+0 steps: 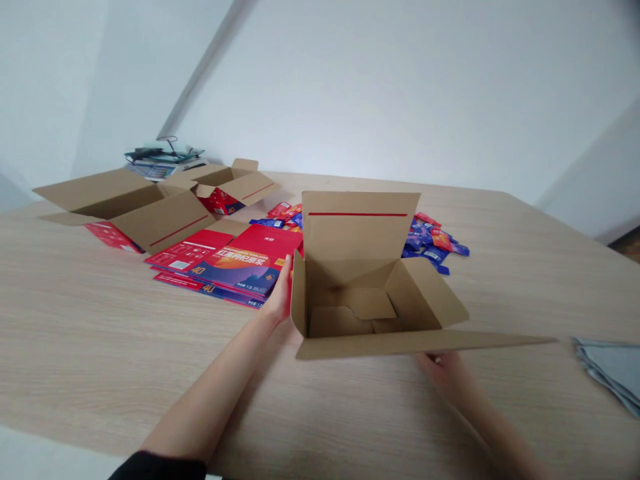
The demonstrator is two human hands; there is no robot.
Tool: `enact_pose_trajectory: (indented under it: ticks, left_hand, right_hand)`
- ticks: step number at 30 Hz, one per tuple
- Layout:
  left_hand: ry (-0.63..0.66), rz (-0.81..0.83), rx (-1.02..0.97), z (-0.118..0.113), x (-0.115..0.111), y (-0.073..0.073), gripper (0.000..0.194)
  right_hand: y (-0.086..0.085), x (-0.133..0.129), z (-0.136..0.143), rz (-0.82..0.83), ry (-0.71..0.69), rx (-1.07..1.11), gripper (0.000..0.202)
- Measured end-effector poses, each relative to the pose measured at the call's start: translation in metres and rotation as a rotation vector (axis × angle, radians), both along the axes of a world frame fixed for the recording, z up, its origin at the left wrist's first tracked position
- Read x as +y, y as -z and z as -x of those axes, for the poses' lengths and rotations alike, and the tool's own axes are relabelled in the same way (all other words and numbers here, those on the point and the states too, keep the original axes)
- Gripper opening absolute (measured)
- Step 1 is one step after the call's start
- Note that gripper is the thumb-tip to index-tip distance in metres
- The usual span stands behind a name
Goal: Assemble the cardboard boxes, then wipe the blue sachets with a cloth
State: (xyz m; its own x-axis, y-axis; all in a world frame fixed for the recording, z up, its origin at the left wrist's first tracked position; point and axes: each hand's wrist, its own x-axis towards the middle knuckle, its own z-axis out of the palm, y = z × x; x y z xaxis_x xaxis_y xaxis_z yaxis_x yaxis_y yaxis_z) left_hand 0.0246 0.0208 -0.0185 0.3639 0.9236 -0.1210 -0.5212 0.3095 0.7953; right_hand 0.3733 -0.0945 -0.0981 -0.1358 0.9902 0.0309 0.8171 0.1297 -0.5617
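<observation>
An open cardboard box [350, 233] stands upright between my hands, its flaps spread and its brown inside showing. The back flap carries a red strip. My left hand [281, 299] holds the box by its left side, thumb up along the wall and the other fingers hidden. Below the long front flap, my right hand [443, 373] grips the box near its front right corner; most of its fingers are out of sight and slightly blurred. Beside my left hand lies a stack of flat, unfolded red and blue printed cartons [235, 260].
Two more opened boxes, a nearer one [165, 217] and a farther one [240, 183], stand at the left. Red and blue sachets [430, 240] lie behind the held box. A scale [160, 167] sits at the back left, a grey cloth [613, 370] at the right edge.
</observation>
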Motion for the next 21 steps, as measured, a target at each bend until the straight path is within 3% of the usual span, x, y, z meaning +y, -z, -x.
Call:
enact_pose_trajectory:
  ticks: [2,4,7,9,11,13,15,17,21]
  left_hand:
    - [-0.054,-0.078,0.074,0.010,0.006,-0.011,0.061]
    - [-0.208,-0.229,0.178,0.021,0.009,-0.027,0.049]
    - [-0.481,-0.494,0.399,0.033,0.004,-0.057,0.024]
    - [-0.537,-0.664,0.524,0.033,-0.005,-0.079,0.012]
    - [-0.416,-0.809,0.612,0.028,-0.015,-0.099,0.009]
    - [-0.111,-0.884,0.695,0.021,-0.022,-0.112,0.014]
    - [0.193,-0.921,0.802,0.017,-0.025,-0.116,0.013]
    - [0.326,-0.966,0.950,0.021,-0.024,-0.110,0.015]
    - [0.382,-1.057,1.132,0.038,-0.029,-0.079,0.016]
  right_hand:
    - [-0.020,0.001,-0.016,-0.010,0.044,0.023,0.031]
    - [-0.048,0.000,-0.038,-0.079,0.106,0.081,0.033]
    - [-0.099,-0.001,-0.064,-0.228,0.243,0.200,0.040]
    - [-0.132,0.002,-0.067,-0.333,0.284,0.256,0.034]
    - [-0.159,0.012,-0.057,-0.359,0.212,0.353,0.030]
    - [-0.177,0.029,-0.040,-0.313,0.064,0.399,0.032]
    - [-0.183,0.049,-0.022,-0.245,-0.058,0.402,0.037]
    - [-0.179,0.066,-0.008,-0.133,-0.145,0.436,0.042]
    - [-0.152,0.078,0.007,0.077,-0.280,0.422,0.049]
